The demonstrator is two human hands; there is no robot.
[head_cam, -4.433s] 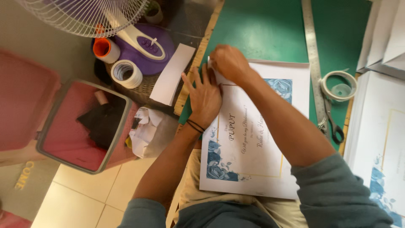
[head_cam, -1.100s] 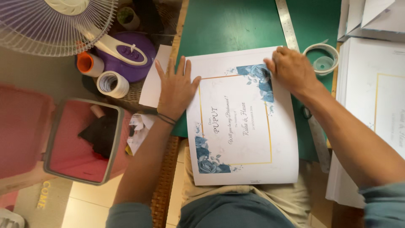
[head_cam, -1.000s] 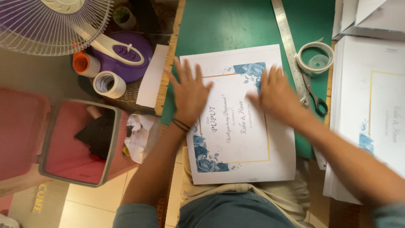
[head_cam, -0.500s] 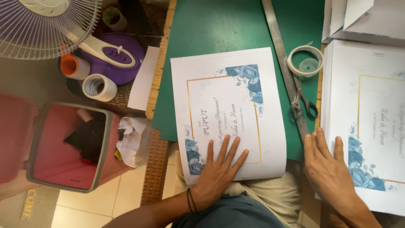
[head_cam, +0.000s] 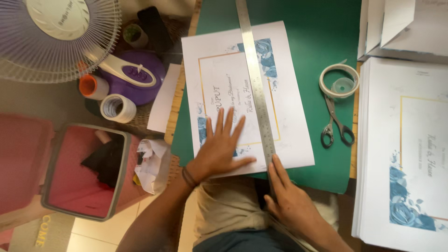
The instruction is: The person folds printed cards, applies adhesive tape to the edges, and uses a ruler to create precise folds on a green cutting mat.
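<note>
A white printed sheet [head_cam: 284, 88] with blue flowers and a gold frame lies on a green cutting mat [head_cam: 322, 32]. A long steel ruler [head_cam: 254, 79] lies lengthwise across the sheet. My left hand [head_cam: 221, 149] presses flat on the sheet's near part, fingers spread. My right hand [head_cam: 289, 200] is at the mat's near edge, its fingers on the ruler's near end.
Scissors [head_cam: 335, 126] and a tape roll [head_cam: 339, 80] lie on the mat to the right. A stack of printed sheets [head_cam: 410, 149] sits at far right. At left are a fan [head_cam: 56, 37], more tape rolls [head_cam: 116, 108] and a pink bin [head_cam: 79, 172].
The ruler, earlier lying beside the scissors, now lies across the sheet. My left hand moved up onto the sheet; my right hand left the stack and came to the ruler's near end.
</note>
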